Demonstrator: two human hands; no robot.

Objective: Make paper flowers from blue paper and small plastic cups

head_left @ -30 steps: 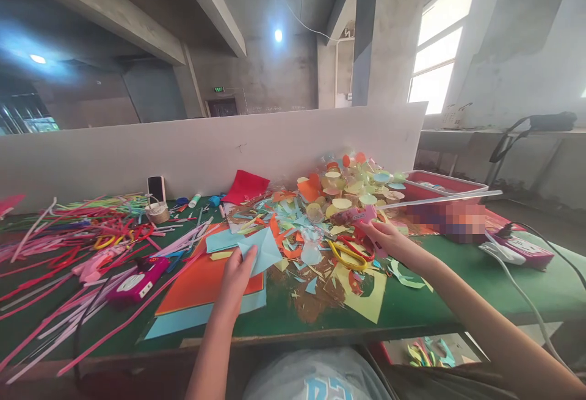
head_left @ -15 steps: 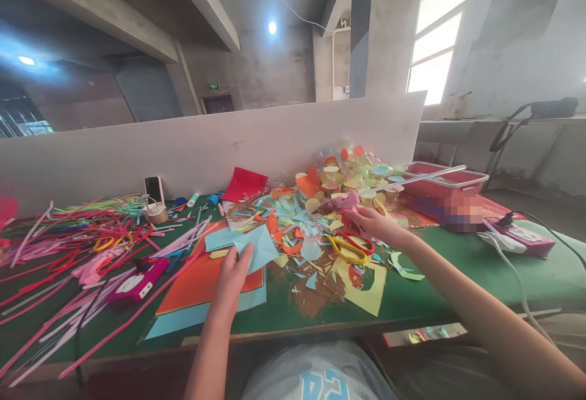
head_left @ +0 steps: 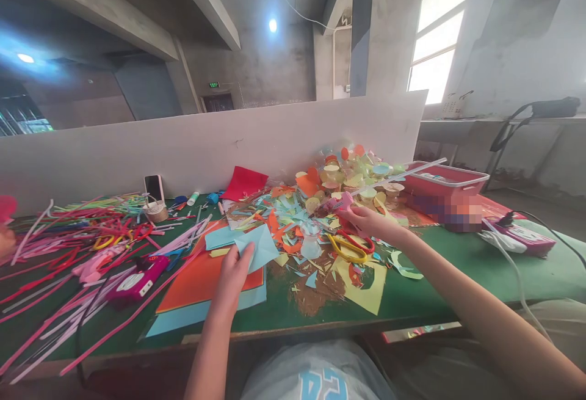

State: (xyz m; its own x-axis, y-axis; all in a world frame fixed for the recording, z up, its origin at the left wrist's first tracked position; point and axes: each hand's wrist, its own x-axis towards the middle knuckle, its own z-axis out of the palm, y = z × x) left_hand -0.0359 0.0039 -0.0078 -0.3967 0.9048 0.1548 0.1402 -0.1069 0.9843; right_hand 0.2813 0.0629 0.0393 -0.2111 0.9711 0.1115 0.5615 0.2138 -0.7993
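Observation:
My left hand (head_left: 235, 269) pinches a light blue paper piece (head_left: 260, 247) between thumb and fingers, above a stack of orange paper (head_left: 190, 287) and blue paper sheets. My right hand (head_left: 370, 221) is closed around a pink hot glue gun (head_left: 343, 202), from whose back a long translucent glue stick (head_left: 403, 175) juts to the right. The gun's nozzle points left over the pile of scraps. Below it stands a small clear plastic cup (head_left: 311, 246). Scissors with yellow handles (head_left: 347, 250) lie under my right hand, with red handles (head_left: 364, 242) beside them.
Coloured paper cut-outs (head_left: 352, 171) are heaped at the back, before a white board (head_left: 206, 146). A pink basket (head_left: 446, 179) is at the right. Pipe cleaners (head_left: 86, 223), another pink glue gun (head_left: 98, 264), a purple power box (head_left: 140, 278) and a phone (head_left: 154, 188) occupy the left.
The glue gun has shifted slightly left and its glue stick has swung a little. My left hand keeps the blue paper nearly still. Another person's hand has come in at the left edge.

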